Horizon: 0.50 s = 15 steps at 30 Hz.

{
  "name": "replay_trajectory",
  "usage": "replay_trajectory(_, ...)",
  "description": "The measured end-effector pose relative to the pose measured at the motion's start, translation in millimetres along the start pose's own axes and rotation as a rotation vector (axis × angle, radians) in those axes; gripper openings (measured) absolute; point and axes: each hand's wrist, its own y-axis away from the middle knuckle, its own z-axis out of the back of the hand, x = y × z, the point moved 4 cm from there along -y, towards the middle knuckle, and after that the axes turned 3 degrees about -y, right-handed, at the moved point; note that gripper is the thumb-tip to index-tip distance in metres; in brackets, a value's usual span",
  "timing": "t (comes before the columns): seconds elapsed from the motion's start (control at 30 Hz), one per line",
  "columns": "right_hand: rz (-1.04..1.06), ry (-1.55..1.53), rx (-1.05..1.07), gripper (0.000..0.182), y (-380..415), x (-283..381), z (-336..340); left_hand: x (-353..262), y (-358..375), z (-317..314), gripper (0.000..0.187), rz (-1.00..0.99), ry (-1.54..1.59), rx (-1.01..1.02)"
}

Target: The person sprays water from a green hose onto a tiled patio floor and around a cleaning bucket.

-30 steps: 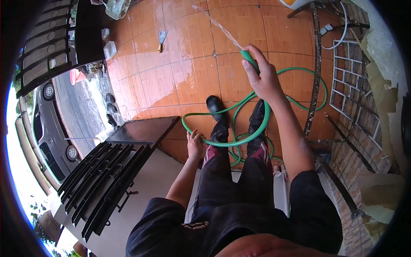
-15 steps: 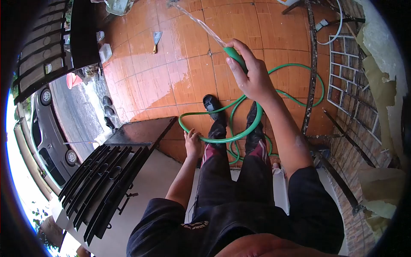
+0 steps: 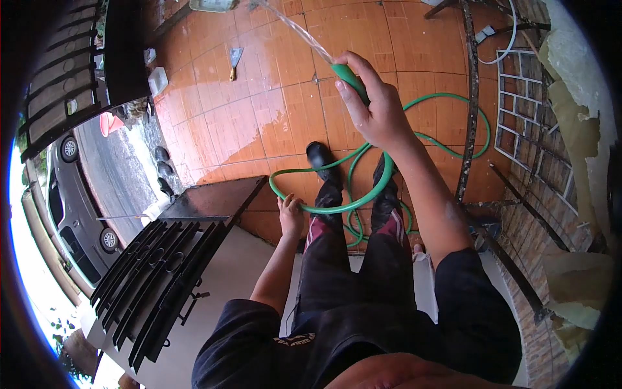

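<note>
My right hand is closed around the end of a green hose, thumb and forefinger near its mouth. A stream of water shoots from it toward the upper left. Lower down, my left hand grips a loop of the same hose beside my left knee. The rest of the hose winds around my legs and curls across the orange tiled floor, which is wet and shiny on the left. Farther out, a scraper lies on the tiles.
Left, a black metal gate stands open toward a street with a parked grey car and a pinkish bucket. A clear plastic tub sits by the gateway. On the right are a rusty metal frame and a white grid.
My right hand has shifted slightly left and up with the hose end. A pale container at the top edge now appears farther right. My left hand stays on the hose.
</note>
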Motion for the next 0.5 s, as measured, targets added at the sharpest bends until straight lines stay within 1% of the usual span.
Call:
replay_trajectory(0.1,0.001,0.002,-0.008,0.030,-0.9,-0.2,0.5,-0.7,-0.6,-0.2,0.016,0.021,-0.014,0.020)
replay_trajectory(0.17,0.009,0.003,-0.012,0.031,-1.0,-0.2,1.2,1.0,-0.9,-1.7,0.015,0.036,0.003,-0.005)
replay_trajectory(0.3,0.025,0.020,-0.032,0.032,-1.3,-2.2,4.1,-3.3,-3.3,-0.2,0.013,0.010,0.015,0.005)
replay_trajectory(0.37,-0.003,0.038,0.004,0.032,-1.9,-1.5,7.0,-4.4,-3.6,-0.4,0.012,0.006,0.022,-0.008)
replay_trajectory(0.5,-0.021,0.029,0.008,0.032,-1.7,-0.7,9.1,-6.4,-4.4,-0.1,0.012,0.003,0.024,-0.015)
